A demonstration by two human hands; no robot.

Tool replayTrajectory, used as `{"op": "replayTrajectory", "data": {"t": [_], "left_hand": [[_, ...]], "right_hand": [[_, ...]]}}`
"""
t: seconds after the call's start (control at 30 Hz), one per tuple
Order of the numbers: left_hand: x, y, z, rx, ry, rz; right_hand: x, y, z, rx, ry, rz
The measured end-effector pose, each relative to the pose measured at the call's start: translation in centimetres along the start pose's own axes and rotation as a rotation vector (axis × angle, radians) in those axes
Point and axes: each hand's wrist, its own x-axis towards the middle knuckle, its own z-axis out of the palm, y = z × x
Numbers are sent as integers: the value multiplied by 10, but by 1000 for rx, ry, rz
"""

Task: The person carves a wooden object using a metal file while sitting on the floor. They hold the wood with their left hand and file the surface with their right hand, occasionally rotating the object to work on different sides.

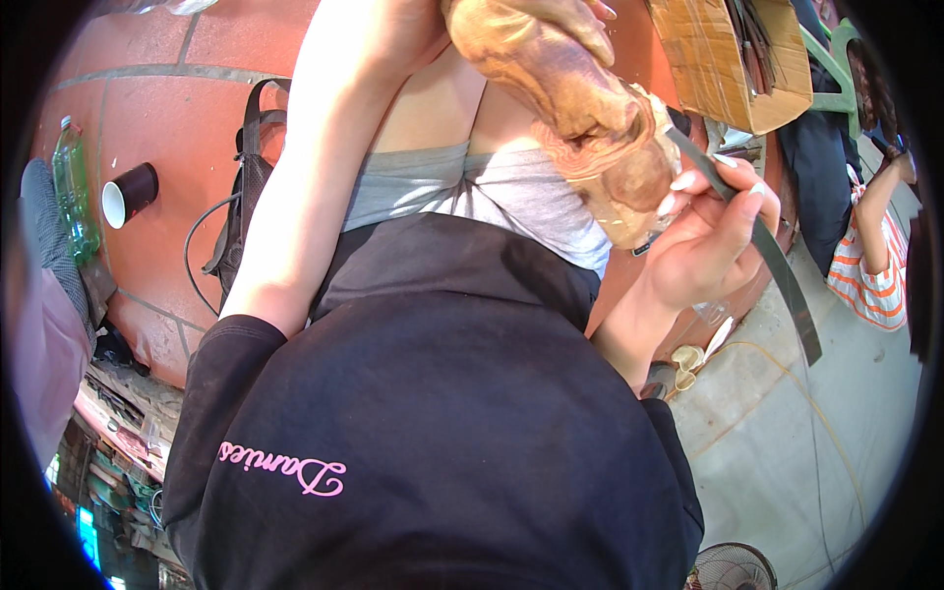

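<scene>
A carved wooden figure (pixel 580 108), brown and yellowish with smooth rounded folds, lies slanted above my lap. My left hand (pixel 418 29) grips its upper end at the top edge of the view; part of the hand is cut off, with fingertips showing on the far side of the wood. Closed around a long, flat, dark strip-like tool (pixel 787 285) is my right hand (pixel 713 221). The tool's upper end touches or nearly touches the right side of the carving. Its exact kind I cannot tell.
An open cardboard box (pixel 703 59) with thin dark sticks stands at upper right. A person's hand (pixel 890 172) shows beyond it. To the left are a black cup (pixel 133 195), a green plastic bottle (pixel 74 187) and a black bag (pixel 254 167). A fan (pixel 733 568) sits at lower right.
</scene>
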Motion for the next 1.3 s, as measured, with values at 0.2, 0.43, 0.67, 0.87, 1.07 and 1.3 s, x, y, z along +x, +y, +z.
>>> {"op": "replayTrajectory", "data": {"t": [0.2,0.43,0.67,0.87,1.07,1.3], "left_hand": [[2,-17,-9,-173,43,38],[-2,-9,-8,-179,56,-17],[-2,-17,-15,-216,7,30],[-3,-17,-15,-215,16,5],[-4,-21,-11,-193,59,-70],[-5,-19,-13,-184,20,-25]], "right_hand": [[-3,-1,1,-123,-91,144],[14,4,-1,-66,-65,209],[17,4,7,-123,-138,152],[12,11,5,-87,-142,75],[12,19,3,-39,-194,-33],[10,28,2,16,-131,-96]]}}
